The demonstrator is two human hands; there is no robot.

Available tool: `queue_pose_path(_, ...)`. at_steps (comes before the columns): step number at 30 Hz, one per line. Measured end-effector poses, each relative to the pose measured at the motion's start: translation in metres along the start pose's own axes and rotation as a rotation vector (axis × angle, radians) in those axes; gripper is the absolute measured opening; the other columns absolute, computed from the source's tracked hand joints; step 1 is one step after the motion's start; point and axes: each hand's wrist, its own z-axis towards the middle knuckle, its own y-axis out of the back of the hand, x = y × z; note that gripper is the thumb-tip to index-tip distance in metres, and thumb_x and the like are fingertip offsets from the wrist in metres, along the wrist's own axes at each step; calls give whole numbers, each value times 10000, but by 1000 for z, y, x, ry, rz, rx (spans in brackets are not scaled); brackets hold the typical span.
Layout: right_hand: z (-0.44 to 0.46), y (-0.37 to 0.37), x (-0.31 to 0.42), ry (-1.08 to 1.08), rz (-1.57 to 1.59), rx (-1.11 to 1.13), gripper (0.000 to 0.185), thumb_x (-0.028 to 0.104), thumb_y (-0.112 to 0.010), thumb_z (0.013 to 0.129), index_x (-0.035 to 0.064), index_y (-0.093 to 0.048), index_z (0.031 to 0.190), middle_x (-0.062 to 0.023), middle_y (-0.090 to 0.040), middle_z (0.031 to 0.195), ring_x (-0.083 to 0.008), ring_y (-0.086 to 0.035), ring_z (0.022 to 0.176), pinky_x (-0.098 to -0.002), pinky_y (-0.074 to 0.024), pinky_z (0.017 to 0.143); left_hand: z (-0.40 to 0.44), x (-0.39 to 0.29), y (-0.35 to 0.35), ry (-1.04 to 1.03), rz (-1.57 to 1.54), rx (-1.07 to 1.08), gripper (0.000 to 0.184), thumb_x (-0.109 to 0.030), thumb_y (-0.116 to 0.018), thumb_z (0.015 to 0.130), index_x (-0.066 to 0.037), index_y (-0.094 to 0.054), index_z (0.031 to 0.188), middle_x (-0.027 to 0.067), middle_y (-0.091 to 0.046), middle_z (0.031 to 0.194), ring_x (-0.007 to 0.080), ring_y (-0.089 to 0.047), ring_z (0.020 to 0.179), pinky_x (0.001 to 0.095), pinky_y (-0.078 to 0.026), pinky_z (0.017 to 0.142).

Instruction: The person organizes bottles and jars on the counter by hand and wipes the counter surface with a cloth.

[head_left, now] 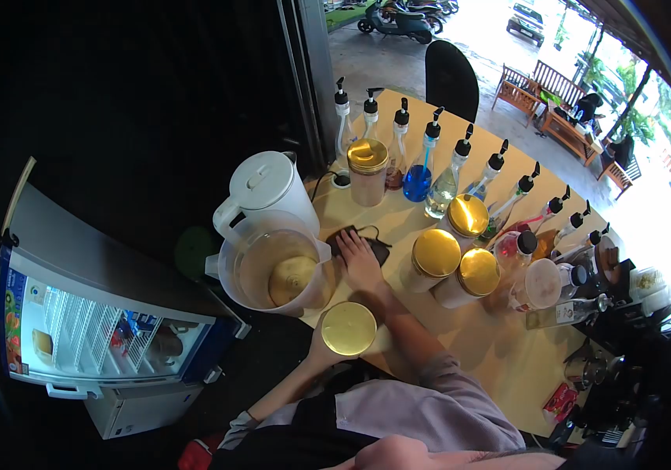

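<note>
My left hand (321,350) is wrapped around a jar with a gold lid (349,329), held upright close to my body at the table's near edge. My right hand (359,257) lies with fingers stretched out on a dark, flat, cloth-like thing (374,249) with a thin loop, on the tabletop. What exactly that thing is I cannot tell. Left of my right hand stands a large clear plastic pitcher (245,270) with a little yellowish matter at its bottom. Behind the pitcher is a white lidded jug (269,184).
Several pump bottles (444,188) line the table's far edge. Gold-lidded jars (436,253) stand right of my right hand, beside more bottles (566,312). A fridge (108,329) with its door open is at left. Dark equipment (625,384) sits at the right end.
</note>
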Motion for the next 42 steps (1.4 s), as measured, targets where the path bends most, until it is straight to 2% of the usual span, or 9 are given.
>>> queue_pose_path(11,77,-30,-18,-49,-77,-53,481,188,-568,920,43,-508,1375,-114,-470,1473,-304,-390,1398,-449,-292,1160,24,-29,6,332,-490,15,1067,-253,-975,544,3,-380,1392,138,-569,1312,243,-576,1211,396,-445,1053)
queue_pose_path(15,98,-39,-19,-34,-109,-132,464,175,-549,925,44,-515,1369,-115,-486,1460,-306,-404,1388,-452,-298,1157,23,-17,10,238,-294,88,1061,-269,-975,540,2,-393,1384,125,-572,1301,233,-573,1209,388,-432,1064)
queue_pose_path(17,91,-38,-17,-45,-111,-115,459,175,-545,928,44,-518,1367,-114,-487,1460,-305,-409,1386,-452,-299,1157,20,-5,1,488,-742,-21,1023,-246,-970,550,-1,-408,1369,121,-572,1295,229,-578,1199,369,-448,1043)
queue_pose_path(21,49,-19,-7,-61,-111,-40,498,224,-571,915,49,-513,1377,-117,-485,1458,-305,-397,1393,-454,-280,1165,35,-38,16,569,-792,119,958,-206,-950,590,-5,-412,1357,125,-583,1267,231,-585,1185,361,-467,1016)
queue_pose_path(23,16,-14,-10,-45,-99,-126,513,229,-578,911,54,-503,1387,-121,-469,1470,-310,-383,1402,-459,-273,1166,35,-44,19,341,-494,108,878,-156,-925,628,-14,-429,1339,128,-590,1238,232,-591,1168,350,-480,996)
queue_pose_path(27,-2,23,0,-293,-94,-128,492,171,-541,915,88,-501,1398,-127,-461,1482,-335,-382,1402,-484,-280,1154,29,-4,17,294,-492,200,842,-157,-916,634,-20,-455,1325,148,-591,1223,264,-604,1133,366,-487,972)
queue_pose_path(34,44,-4,-51,-651,-451,-293,470,171,-509,927,71,-503,1386,-124,-448,1485,-368,-371,1390,-496,-265,1159,37,-11,26,9,-45,258,858,-307,-930,592,-14,-521,1287,184,-583,1229,373,-581,1125,452,-468,958)
queue_pose_path(38,32,-2,-51,-508,-417,-343,450,148,-530,906,72,-542,1349,-111,-463,1480,-374,-377,1387,-496,-285,1152,53,-39,34,-105,34,248,872,-309,-930,589,-13,-512,1294,185,-589,1219,379,-590,1115,459,-478,948)
queue_pose_path(42,-1,18,-1,-388,-169,-154,427,202,-606,876,60,-594,1279,-107,-482,1466,-372,-387,1382,-485,-320,1135,52,-22,33,-233,157,260,892,-309,-937,579,-12,-502,1299,187,-598,1208,380,-610,1086,449,-498,924)
